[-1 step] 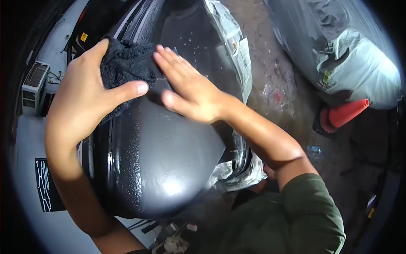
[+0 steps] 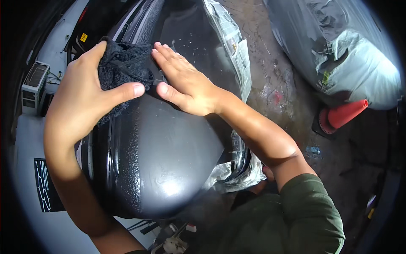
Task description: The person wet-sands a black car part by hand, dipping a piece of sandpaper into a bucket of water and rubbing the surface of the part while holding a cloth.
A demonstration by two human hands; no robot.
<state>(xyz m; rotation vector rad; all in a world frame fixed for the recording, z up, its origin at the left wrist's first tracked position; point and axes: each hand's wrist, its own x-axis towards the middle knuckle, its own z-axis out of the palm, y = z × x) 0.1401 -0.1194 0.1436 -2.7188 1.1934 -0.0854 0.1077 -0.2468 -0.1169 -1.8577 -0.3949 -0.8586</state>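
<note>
My left hand (image 2: 78,91) is closed round a bunched black terry cloth (image 2: 122,63), with the thumb across its near side. The cloth rests against a dark grey car body panel (image 2: 173,144), near its left edge. My right hand (image 2: 186,84) lies on the same panel just right of the cloth, palm down, fingers stretched out and thumb apart. It holds nothing. Water drops cover the dark strip (image 2: 134,169) along the panel's left side, and a few pale specks show on the part beyond my right hand.
Newspaper masking (image 2: 237,46) runs along the panel's right edge, with more paper (image 2: 241,180) near my body. To the right stand a red traffic cone (image 2: 344,116) and a vehicle under a grey sheet (image 2: 363,63). A white boxy unit (image 2: 34,86) is at the left.
My right hand has slid slightly left and away from me, closer to the cloth. The left hand and the cloth have shifted a little to the left.
</note>
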